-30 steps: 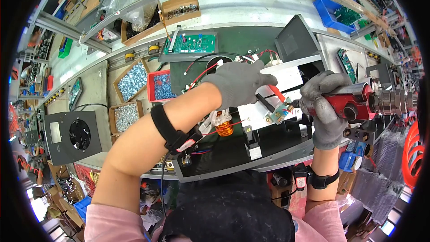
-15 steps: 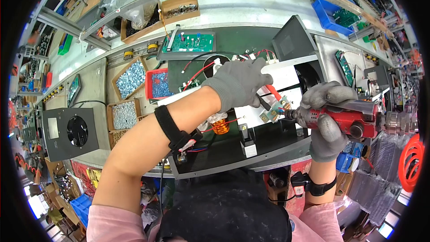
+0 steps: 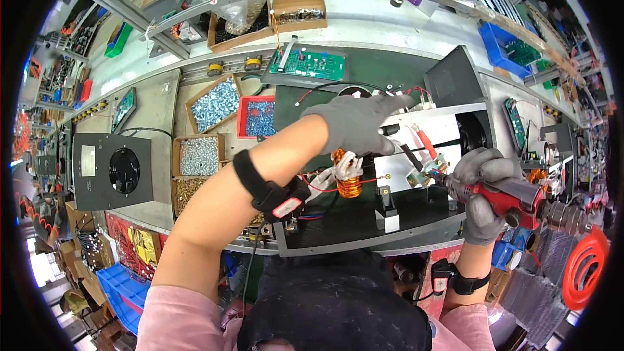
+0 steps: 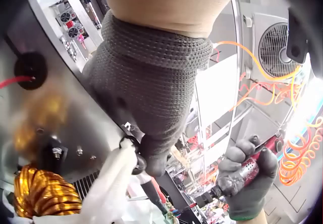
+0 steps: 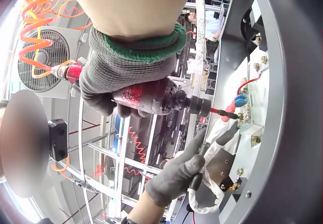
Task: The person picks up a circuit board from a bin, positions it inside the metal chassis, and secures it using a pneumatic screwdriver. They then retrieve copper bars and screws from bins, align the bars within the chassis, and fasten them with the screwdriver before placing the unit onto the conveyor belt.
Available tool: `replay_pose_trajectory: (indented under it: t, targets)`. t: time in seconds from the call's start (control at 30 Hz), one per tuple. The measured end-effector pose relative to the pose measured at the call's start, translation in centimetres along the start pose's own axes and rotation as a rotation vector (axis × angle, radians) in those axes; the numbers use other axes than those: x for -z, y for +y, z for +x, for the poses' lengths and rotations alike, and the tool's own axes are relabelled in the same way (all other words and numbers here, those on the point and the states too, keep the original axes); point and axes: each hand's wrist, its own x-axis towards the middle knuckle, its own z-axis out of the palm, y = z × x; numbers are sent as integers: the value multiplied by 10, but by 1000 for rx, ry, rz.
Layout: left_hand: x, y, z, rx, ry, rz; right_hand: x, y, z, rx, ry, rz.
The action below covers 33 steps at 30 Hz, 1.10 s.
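My gloved right hand (image 3: pixel 481 172) grips a red air screwdriver (image 3: pixel 517 205), its hose end pointing right. In the right wrist view, the driver's bit (image 5: pixel 227 114) meets a screw on a small terminal board (image 5: pixel 251 105). That board lies inside a black metal chassis (image 3: pixel 348 242). Over the chassis's left side, my gloved left hand (image 3: pixel 357 123) pinches a white-sleeved cable (image 5: pixel 214 200) near its black end, with the index finger stretched out. A red-sleeved lead (image 3: pixel 426 144) and a black-sleeved one (image 3: pixel 411 156) run to the board. Below the left hand sits a copper coil (image 3: pixel 349 185).
Left of the chassis stand a red bin (image 3: pixel 239 120) of small parts and cardboard trays (image 3: pixel 225 149) of hardware. A green circuit board (image 3: pixel 315 64) lies behind. A dark fan panel (image 3: pixel 94 188) is at far left. An orange coiled hose (image 3: pixel 575 266) hangs at right.
The head view has shifted, moving the bench rightward and down in the picture. My left hand has drawn back from the sleeved leads at the board. The driver stays at the board.
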Motion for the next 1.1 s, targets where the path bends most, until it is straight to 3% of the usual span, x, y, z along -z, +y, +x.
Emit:
replay_pose_trajectory:
  t: [0.03, 0.1, 0.23, 0.37, 0.4, 0.43, 0.47, 0.53, 0.57, 0.63, 0.7, 0.73, 0.77, 0.83, 0.93, 0.97, 1.03, 1.1]
  targets:
    - [-3, -3, 0, -1, 1, -2, -3, -2, 0, -1, -2, -1]
    - [-9, -9, -3, 86, -15, -29, -14, -6, 1, -188, 287, 66]
    - [-14, -2, -7, 81, 134, 12, -12, -2, 0, -167, 245, 40]
    - [-24, 6, -4, 170, 221, 33, -28, -11, 1, -302, 228, -97]
    - [-22, 7, -7, 166, 240, 18, -22, -5, 3, -179, 151, -94]
    - [-19, 4, -13, 173, 260, 6, -19, -10, 0, -309, 160, 12]
    - [-16, -3, -17, 125, 282, -9, -18, -11, -3, -319, 220, -29]
    - [-16, -37, -31, -36, 413, -78, -3, -5, -8, -328, 256, -74]
    - [-9, -52, -49, -6, 421, -71, 3, -4, -12, -328, 243, -85]
    - [9, -89, -97, -41, 671, -308, -9, -11, -10, -362, 342, 11]
    - [12, -148, -139, 191, 839, -484, -14, -10, -11, -301, 388, -10]
    - [2, -178, -154, 354, 846, -366, -10, -7, -14, -290, 393, -31]
    - [-12, -208, -162, 512, 848, -247, -7, -5, -17, -277, 398, -55]
    - [-55, -250, -159, 708, 646, -226, -14, -4, -14, -284, 406, -82]
    - [-99, -278, -119, 631, 417, -197, -22, -11, -13, -310, 503, -125]
    - [-108, -282, -102, 609, 331, -201, -33, -20, -3, -358, 438, -48]
    - [-130, -291, -69, 617, 340, -65, -35, -22, 5, -304, 456, -85]
    - [-117, -268, -49, 708, 200, 36, -27, -23, 6, -175, 516, -225]
